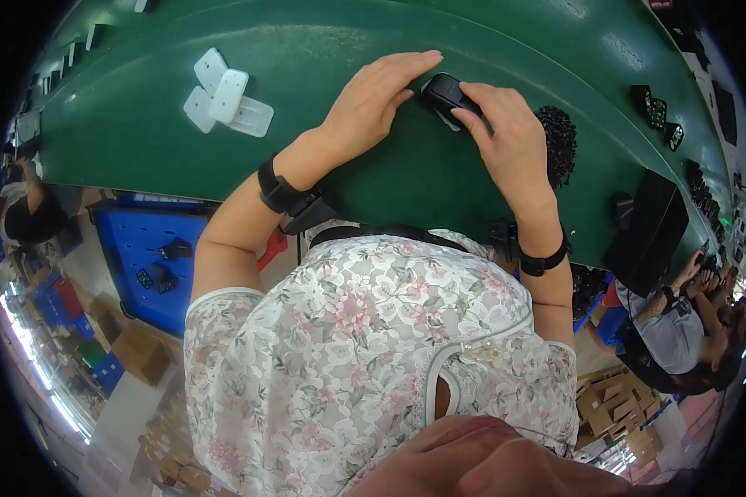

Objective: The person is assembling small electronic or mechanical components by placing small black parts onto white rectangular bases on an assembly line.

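Clearly, the black part [444, 93] lay between both hands, its long axis slanting down-right; right hand [510, 137] pinched it, left hand [377, 103] lay flat, fingers together, touching.

- Blouse [365, 356]: short-sleeved, white with pink and grey-green floral print; pale piped seam on the right side.
- Left wristband [278, 189]: black strap, with a black wedge-shaped unit attached on its near side.
- Right wristband [543, 261]: narrow black strap.
- Forearms bare.
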Motion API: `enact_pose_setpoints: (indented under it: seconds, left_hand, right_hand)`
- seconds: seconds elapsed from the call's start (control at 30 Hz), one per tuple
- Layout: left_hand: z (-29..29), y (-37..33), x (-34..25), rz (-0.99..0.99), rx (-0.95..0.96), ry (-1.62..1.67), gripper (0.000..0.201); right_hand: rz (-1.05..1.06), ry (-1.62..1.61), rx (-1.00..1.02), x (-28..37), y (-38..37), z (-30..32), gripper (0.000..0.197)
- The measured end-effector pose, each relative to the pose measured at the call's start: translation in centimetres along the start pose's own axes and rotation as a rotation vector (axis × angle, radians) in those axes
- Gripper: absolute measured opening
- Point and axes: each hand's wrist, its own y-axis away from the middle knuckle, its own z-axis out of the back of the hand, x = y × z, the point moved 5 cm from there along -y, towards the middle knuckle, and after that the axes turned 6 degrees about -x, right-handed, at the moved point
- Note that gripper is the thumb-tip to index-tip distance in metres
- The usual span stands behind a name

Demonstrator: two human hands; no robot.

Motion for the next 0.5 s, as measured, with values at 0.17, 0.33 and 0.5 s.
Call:
enact_pose_setpoints:
  seconds: [0.17,0.33,0.5]
  left_hand:
    - [-0.9,0.1,0.3,-0.010,0.089,-0.096,0.058]
    - [-1.3,0.2,0.5,-0.091,0.169,-0.185,0.064]
    - [-1.1,0.4,-0.1,-0.117,0.209,-0.235,0.064]
  right_hand:
    - [0.003,0.130,-0.034,0.6,0.6,-1.0,0.025]
    - [0.057,0.271,-0.063,1.4,1.0,-1.7,0.029]
    - [0.109,0.392,-0.076,1.9,1.5,-2.1,0.032]
